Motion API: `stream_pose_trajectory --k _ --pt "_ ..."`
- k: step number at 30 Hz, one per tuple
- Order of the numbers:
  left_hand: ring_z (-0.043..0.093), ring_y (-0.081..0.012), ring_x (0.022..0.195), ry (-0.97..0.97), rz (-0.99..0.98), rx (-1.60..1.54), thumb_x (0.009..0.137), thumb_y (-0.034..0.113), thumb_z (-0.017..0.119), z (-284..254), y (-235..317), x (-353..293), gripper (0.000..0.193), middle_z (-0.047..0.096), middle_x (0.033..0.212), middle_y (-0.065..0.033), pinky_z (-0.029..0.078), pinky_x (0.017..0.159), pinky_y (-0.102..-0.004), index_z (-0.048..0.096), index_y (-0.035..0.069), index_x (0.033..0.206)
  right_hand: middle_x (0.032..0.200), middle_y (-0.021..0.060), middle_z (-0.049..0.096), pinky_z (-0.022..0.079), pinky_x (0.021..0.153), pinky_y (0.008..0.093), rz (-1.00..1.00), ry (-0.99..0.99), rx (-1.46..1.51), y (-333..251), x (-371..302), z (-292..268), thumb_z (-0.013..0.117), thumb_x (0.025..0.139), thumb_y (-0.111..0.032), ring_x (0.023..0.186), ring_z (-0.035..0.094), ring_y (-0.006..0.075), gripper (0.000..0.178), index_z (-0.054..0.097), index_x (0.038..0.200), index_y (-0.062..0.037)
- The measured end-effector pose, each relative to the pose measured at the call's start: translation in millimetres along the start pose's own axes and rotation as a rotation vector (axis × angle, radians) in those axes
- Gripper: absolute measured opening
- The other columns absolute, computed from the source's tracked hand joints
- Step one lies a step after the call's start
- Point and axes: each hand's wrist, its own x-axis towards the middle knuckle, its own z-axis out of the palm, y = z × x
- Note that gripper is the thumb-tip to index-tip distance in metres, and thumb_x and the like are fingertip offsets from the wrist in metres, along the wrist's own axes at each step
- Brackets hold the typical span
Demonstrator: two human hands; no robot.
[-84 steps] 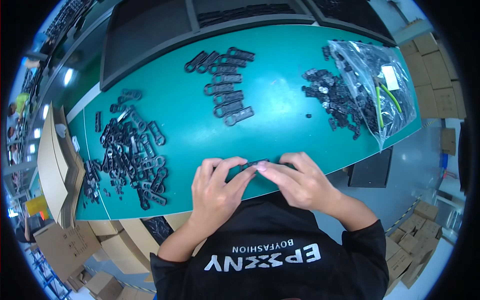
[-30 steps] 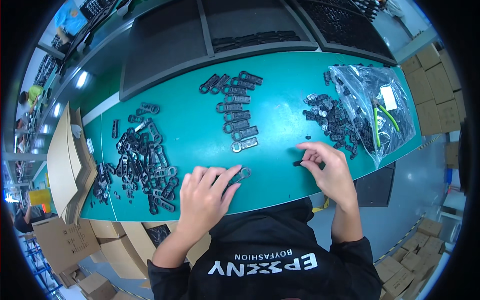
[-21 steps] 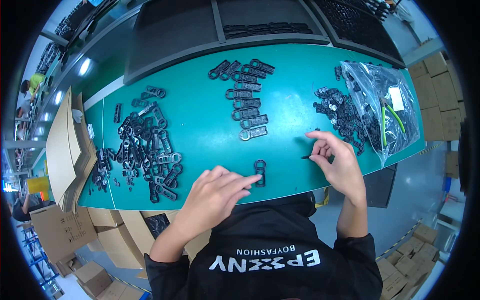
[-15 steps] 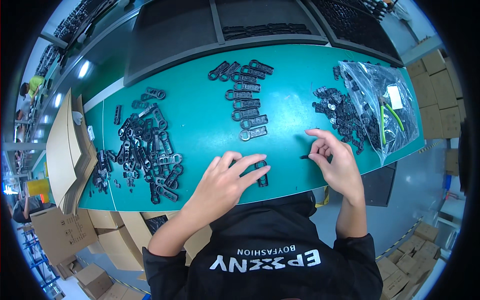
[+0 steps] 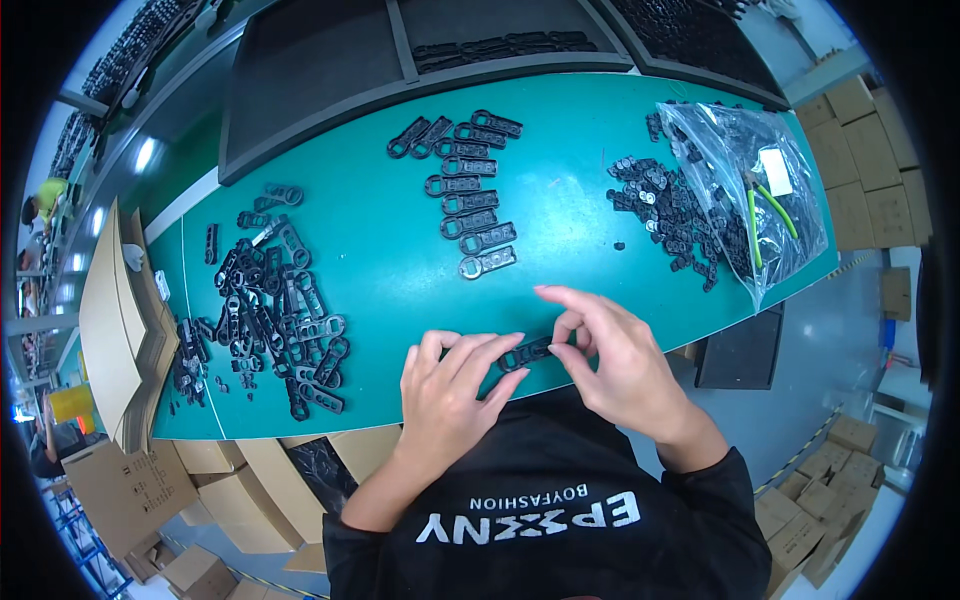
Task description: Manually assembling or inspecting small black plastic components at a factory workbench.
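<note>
A black elongated plastic part [image 5: 525, 353] with a ring-shaped end lies crosswise between my hands near the table's front edge. My left hand [image 5: 448, 395] grips its left end between thumb and fingers. At the right end of the part, my right hand [image 5: 622, 372] pinches a small black piece with thumb and fingers, its index finger stretched out above. The fingertips partly hide where piece and part meet. Beyond my hands, similar black parts [image 5: 487, 263] lie in a column on the green table [image 5: 390, 300].
To the left is a heap of black parts [image 5: 270, 300], beside stacked cardboard sheets [image 5: 112, 330]. Small black pieces [image 5: 665, 205] are piled at the right, next to a clear plastic bag [image 5: 800, 230] with green-handled cutters [image 5: 775, 212] on it. Black trays [image 5: 310, 90] line the far edge.
My right hand has come left with the small black piece, up to the part's end. The part has turned from lengthwise to crosswise in my left hand. The whole view has shifted slightly.
</note>
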Motion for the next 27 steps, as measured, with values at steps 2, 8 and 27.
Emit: stream_pose_trajectory --k 2,8,27 --pt "0.062 -0.022 0.092 0.013 -0.025 0.004 0.075 0.02 0.097 1.0 0.8 -0.1 0.047 0.08 0.107 0.0051 0.048 0.08 -0.0358 0.081 0.017 0.119 0.091 0.006 0.07 0.054 0.069 0.0347 -0.015 -0.034 -0.017 1.1 0.7 3.6 0.077 0.085 0.014 0.072 0.062 0.0218 0.071 0.061 0.15 -0.0092" --pt "0.061 -0.0199 0.094 0.014 -0.006 -0.012 0.079 0.025 0.095 3.1 -2.0 -4.2 0.047 0.079 0.109 0.0083 0.046 0.079 -0.0349 0.08 0.022 0.123 0.092 0.009 0.072 0.056 0.071 0.0444 -0.084 -0.061 -0.121 2.0 3.2 6.9 0.076 0.086 0.01 0.079 0.068 0.0306 0.07 0.06 0.151 -0.0108" --pt "0.058 -0.0215 0.094 0.036 0.139 0.167 0.08 0.025 0.093 4.8 -4.5 -8.2 0.024 0.072 0.114 0.0142 0.045 0.075 -0.0355 0.086 0.028 0.102 0.103 0.0041 0.08 0.054 0.069 0.0398 -0.355 0.055 -0.432 22.4 -29.7 26.6 0.078 0.087 -0.004 0.085 0.064 0.0227 0.054 0.073 0.141 -0.0097"
